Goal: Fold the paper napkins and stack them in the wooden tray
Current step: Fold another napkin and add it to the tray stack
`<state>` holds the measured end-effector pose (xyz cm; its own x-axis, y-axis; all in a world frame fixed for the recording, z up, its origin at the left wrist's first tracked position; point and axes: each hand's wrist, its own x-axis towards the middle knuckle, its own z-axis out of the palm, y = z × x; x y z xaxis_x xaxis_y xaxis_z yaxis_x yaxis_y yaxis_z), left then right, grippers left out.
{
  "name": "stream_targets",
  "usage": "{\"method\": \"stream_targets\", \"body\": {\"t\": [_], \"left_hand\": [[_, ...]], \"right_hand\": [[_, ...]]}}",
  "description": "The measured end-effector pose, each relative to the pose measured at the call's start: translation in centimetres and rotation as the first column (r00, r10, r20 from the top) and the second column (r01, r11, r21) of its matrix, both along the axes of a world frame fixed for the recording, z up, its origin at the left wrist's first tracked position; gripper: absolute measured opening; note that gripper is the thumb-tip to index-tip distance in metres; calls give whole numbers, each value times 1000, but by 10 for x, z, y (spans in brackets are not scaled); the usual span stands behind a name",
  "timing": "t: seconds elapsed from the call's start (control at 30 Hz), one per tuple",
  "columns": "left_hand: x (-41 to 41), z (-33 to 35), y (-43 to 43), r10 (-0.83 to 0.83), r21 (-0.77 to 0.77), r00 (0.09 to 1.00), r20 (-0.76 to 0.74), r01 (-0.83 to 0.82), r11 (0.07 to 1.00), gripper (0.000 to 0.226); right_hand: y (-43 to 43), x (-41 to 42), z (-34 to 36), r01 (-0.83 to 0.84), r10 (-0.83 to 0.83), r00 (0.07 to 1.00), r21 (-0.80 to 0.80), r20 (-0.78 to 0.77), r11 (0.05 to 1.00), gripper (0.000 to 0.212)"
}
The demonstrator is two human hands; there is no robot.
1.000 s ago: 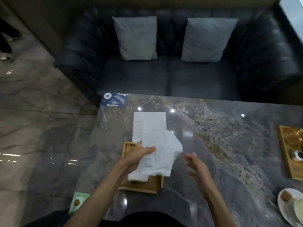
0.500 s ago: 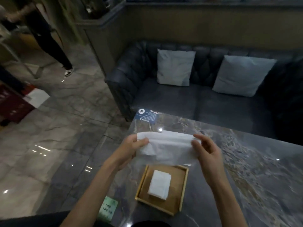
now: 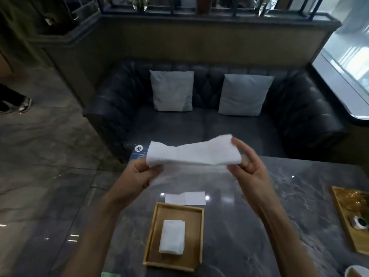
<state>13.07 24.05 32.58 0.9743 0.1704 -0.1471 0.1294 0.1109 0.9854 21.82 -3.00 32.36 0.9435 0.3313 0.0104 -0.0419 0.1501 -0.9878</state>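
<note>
A white paper napkin (image 3: 192,152) is stretched in the air above the table as a long strip, folded lengthwise. My left hand (image 3: 137,175) pinches its left end and my right hand (image 3: 248,166) pinches its right end. Below, the wooden tray (image 3: 153,232) sits on the dark marble table (image 3: 259,226) and holds a small stack of folded napkins (image 3: 172,236). Another white napkin (image 3: 185,197) lies flat on the table just beyond the tray's far edge.
A second wooden tray (image 3: 347,220) with a small dark cup sits at the right table edge. A white dish (image 3: 357,271) shows at the bottom right. A blue card (image 3: 138,151) lies at the table's far left corner. A dark sofa (image 3: 209,120) with two grey cushions stands behind.
My right hand has taken the napkin's free end, and both hands lifted it off the tray and stretched it out. The view tilted up. The tray's folded stack now shows.
</note>
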Motion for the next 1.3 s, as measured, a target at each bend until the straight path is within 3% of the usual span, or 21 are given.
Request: {"method": "stream_targets", "body": {"t": [0.1, 0.23, 0.33, 0.4, 0.5, 0.57, 0.7, 0.83, 0.97, 1.07, 1.13, 1.23, 1.3], "left_hand": [[5, 6, -7, 33, 136, 994, 106, -48, 990, 48], [12, 17, -14, 99, 147, 964, 246, -138, 979, 74], [15, 27, -19, 102, 152, 928, 357, -166, 974, 81], [16, 33, -21, 95, 134, 899, 428, -167, 977, 71], [19, 39, -19, 28, 70, 866, 499, -73, 995, 23], [20, 41, -17, -9, 50, 864, 503, -19, 999, 4], [22, 42, -19, 17, 91, 866, 500, -72, 993, 21], [23, 44, -20, 39, 78, 865, 500, -89, 993, 27], [23, 48, -21, 101, 141, 876, 472, -188, 972, 25], [20, 53, -15, 130, 226, 872, 471, -261, 938, 24], [18, 51, -7, 185, 196, 902, 390, -277, 941, 23], [15, 42, 1, 327, 114, 898, 293, -372, 921, 25], [13, 38, 2, 327, 261, 874, 358, -430, 864, 29]], "right_hand": [[-5, 1, 6, 75, -75, 982, 6, 175, 997, 64], [-11, 1, 13, 174, -183, 932, 59, 312, 983, 57], [-13, 4, 19, 156, -188, 900, 113, 394, 981, 52], [-13, 6, 21, 104, -161, 892, 154, 422, 983, 51], [-13, 8, 20, 53, -129, 886, 178, 445, 983, 58], [-13, 8, 22, 20, -105, 877, 183, 468, 983, 46], [-15, 8, 24, 3, -87, 901, 195, 426, 981, 39], [-12, 7, 22, 45, -100, 973, 255, 206, 966, 26], [-6, 2, 21, 143, -152, 978, 74, 145, 987, 10], [0, 2, 28, 209, -207, 949, 18, 239, 978, 22], [3, 3, 41, 241, -223, 920, -14, 322, 971, 29], [6, 5, 64, 201, -135, 891, -111, 433, 973, 33], [7, 6, 79, 148, -5, 857, -238, 515, 960, 38]]}}
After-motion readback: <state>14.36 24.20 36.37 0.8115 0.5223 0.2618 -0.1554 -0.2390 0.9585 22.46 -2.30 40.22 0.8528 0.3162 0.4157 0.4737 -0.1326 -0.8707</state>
